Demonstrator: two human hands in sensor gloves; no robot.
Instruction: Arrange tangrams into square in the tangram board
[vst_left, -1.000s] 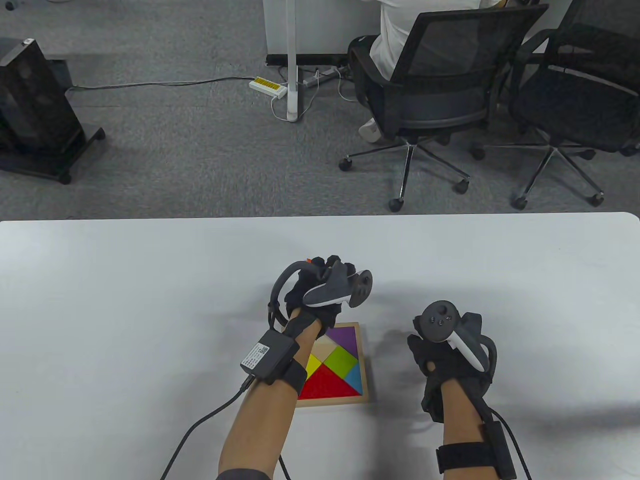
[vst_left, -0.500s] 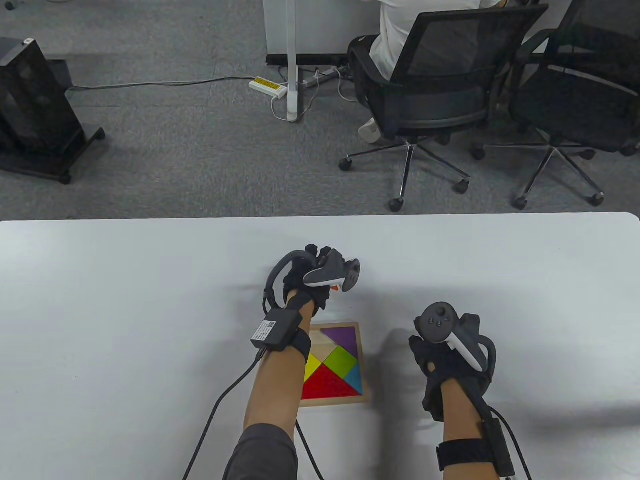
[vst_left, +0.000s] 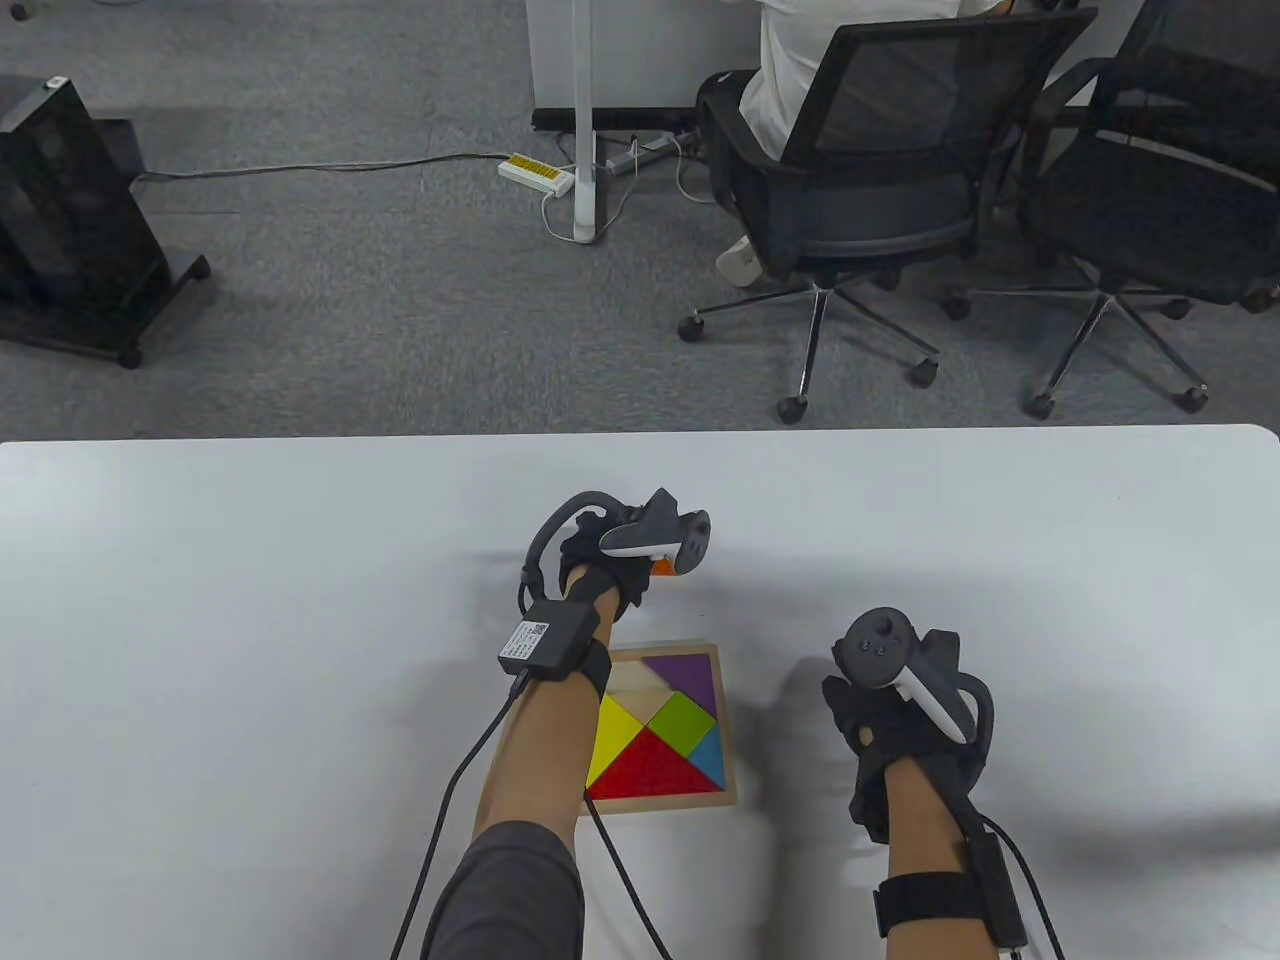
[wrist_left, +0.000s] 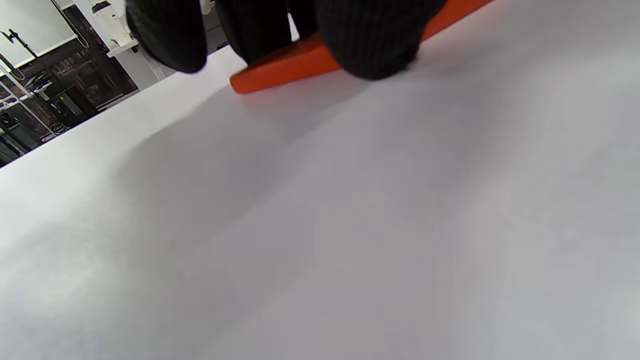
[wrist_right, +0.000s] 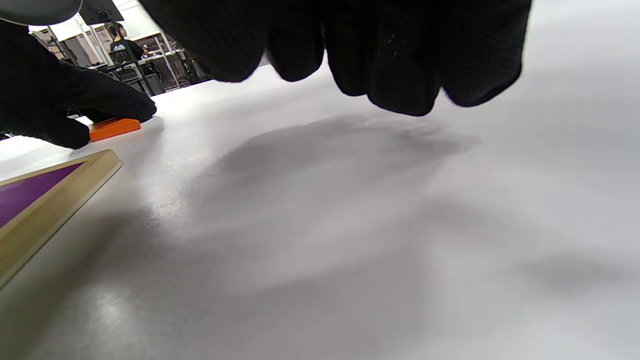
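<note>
Table view, layout: the tangram board (vst_left: 728, 720) lay near the table's (vst_left: 250, 620) front edge; the left hand (vst_left: 610, 560) reached to its 12 o'clock, the right hand (vst_left: 900, 700) waited at its 3 o'clock.
Left hand grip: fingertips (wrist_left: 370, 45) were pressed down on the orange piece (wrist_left: 295, 62), which lay flat on the table; whether they pinched its edges I could not tell.
Orange piece, place: outside the board, just beyond its far edge, also seen in the right wrist view (wrist_right: 114, 128).
Why so held: likely to drag or lift this loose piece back toward the board.
Board fill: purple piece (vst_left: 685, 672), green piece (vst_left: 682, 722), yellow piece (vst_left: 612, 738), red piece (vst_left: 650, 772) and blue piece (vst_left: 708, 760) sat inside; a bare wooden patch (vst_left: 632, 682) remained at the upper left, probably the orange piece's slot.
Right hand grip: loosely curled fingers (wrist_right: 400, 65) hung above the table, holding nothing, apparently idle.
Writing: a white label (vst_left: 528, 640) on the left wrist box carried print too small to read; no brand was legible.
</note>
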